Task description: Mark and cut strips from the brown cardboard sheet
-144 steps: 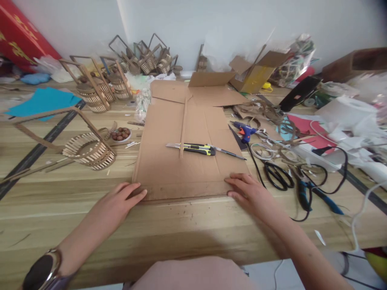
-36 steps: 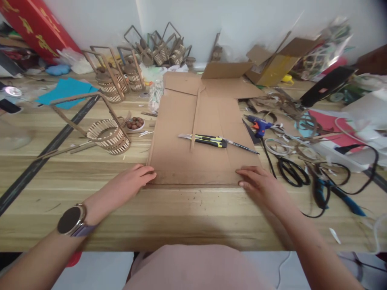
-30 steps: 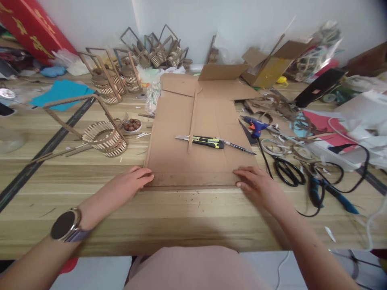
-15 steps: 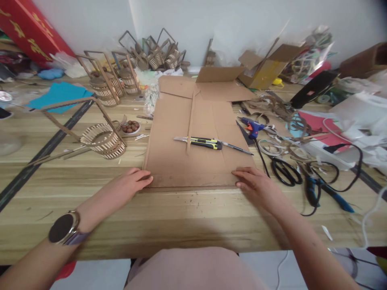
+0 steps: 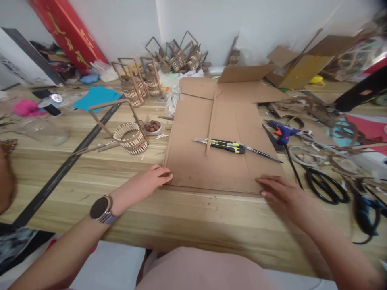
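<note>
A flat sheet of cardboard lies on the wooden table in front of me, its far flaps raised. My left hand grips its near left corner, with a watch on the wrist. At the near right corner my right hand holds the edge between fingers and thumb. On the sheet rest a yellow-and-black utility knife with its blade out, a black pen-like stick and a thin brown strip.
Left of the cardboard stand a slatted basket and a small bowl of brown nuts. A blue glue gun, black-handled scissors and pliers lie at right. Part of another person shows at the left edge.
My view has turned left, so everything sits further right in the picture. Another person's part has come into sight at left. Both hands stay on the cardboard's corners.
</note>
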A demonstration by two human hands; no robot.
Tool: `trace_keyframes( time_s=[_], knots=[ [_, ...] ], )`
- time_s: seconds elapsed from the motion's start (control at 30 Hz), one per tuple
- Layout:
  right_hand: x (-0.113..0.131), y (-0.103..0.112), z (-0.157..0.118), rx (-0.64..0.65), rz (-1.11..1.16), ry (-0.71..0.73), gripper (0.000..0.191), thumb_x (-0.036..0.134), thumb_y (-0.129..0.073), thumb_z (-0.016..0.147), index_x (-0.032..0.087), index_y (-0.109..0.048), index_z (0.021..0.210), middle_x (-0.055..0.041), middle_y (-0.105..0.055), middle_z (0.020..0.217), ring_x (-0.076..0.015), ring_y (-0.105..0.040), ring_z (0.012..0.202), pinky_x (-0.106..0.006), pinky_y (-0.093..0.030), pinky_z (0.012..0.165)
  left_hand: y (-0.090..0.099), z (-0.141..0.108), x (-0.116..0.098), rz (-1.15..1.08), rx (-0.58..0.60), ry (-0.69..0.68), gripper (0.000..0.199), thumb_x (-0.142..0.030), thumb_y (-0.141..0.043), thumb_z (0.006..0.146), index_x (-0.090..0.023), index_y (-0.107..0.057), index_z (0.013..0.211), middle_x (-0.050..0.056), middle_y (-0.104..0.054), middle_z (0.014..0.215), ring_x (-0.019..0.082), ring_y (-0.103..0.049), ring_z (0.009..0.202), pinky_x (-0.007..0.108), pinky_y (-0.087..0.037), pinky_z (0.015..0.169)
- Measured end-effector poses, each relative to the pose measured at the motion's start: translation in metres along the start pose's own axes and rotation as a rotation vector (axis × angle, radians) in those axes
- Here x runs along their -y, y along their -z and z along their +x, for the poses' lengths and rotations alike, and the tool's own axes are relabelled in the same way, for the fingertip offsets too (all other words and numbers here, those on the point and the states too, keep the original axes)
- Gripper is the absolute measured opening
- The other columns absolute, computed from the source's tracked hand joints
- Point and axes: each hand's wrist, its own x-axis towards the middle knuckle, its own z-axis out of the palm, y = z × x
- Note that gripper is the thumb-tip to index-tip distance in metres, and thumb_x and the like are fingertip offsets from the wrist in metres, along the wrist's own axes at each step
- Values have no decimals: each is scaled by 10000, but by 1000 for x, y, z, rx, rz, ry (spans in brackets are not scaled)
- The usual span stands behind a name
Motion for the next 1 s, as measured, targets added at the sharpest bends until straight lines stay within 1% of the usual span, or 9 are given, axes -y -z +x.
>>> trace_keyframes(
  time_s=[0.17, 0.3, 0.47, 0.6, 0.77, 0.87, 1.0],
  knots=[
    [-1, -2, -1, -14, -6, -9, 447, 508, -447, 970, 225, -731, 1168, -131, -712, 1185, -298, -687, 1075, -452, -572, 938, 8, 1, -3, -22, 16, -5, 464, -2, -449, 943, -201, -630, 1321, 88, -604, 1376, 221, -530, 1223, 325, -492, 992],
    [0, -1, -1, -13, -14, -4, 458, 514, -445, 970, 215, -735, 1160, -134, -716, 1170, -300, -690, 1063, -454, -574, 930, 4, 1, -2, -3, 17, -1, 421, -35, -480, 957, -184, -628, 1322, 97, -606, 1368, 233, -530, 1208, 341, -501, 991],
    [2, 0, 0, -11, -17, -16, 456, 505, -440, 966, 216, -740, 1152, -132, -718, 1162, -298, -695, 1048, -457, -576, 928, -1, 0, -1, 24, 3, -8, 437, -22, -478, 949, -168, -614, 1338, 112, -598, 1370, 236, -523, 1207, 338, -503, 985],
    [2, 1, 1, -7, -10, -15, 450, 508, -440, 961, 229, -738, 1151, -128, -721, 1159, -294, -696, 1056, -446, -578, 928, 0, 0, -2, 44, 17, -19, 508, 39, -439, 913, -168, -610, 1344, 112, -591, 1378, 229, -522, 1201, 326, -503, 984],
    [3, 0, 0, -3, -8, -22, 453, 504, -432, 966, 221, -730, 1157, -136, -720, 1164, -307, -693, 1066, -469, -575, 936, 0, 1, -1, 27, 25, -25, 544, 62, -405, 885, -159, -618, 1334, 128, -595, 1376, 236, -530, 1190, 339, -510, 969],
    [3, 0, 0, -7, 6, -31, 447, 498, -434, 966, 220, -726, 1159, -140, -721, 1165, -315, -691, 1076, -475, -575, 941, 0, 1, -1, 23, 9, -32, 533, 39, -404, 899, -181, -620, 1334, 117, -603, 1371, 229, -536, 1177, 345, -510, 970],
    [3, 0, 0, -3, 19, -37, 436, 487, -452, 959, 214, -721, 1167, -140, -720, 1169, -319, -689, 1084, -478, -577, 941, 3, 2, -1, 29, 15, -30, 464, -28, -426, 947, -206, -620, 1329, 86, -618, 1355, 211, -547, 1157, 320, -510, 963]
  ],
)
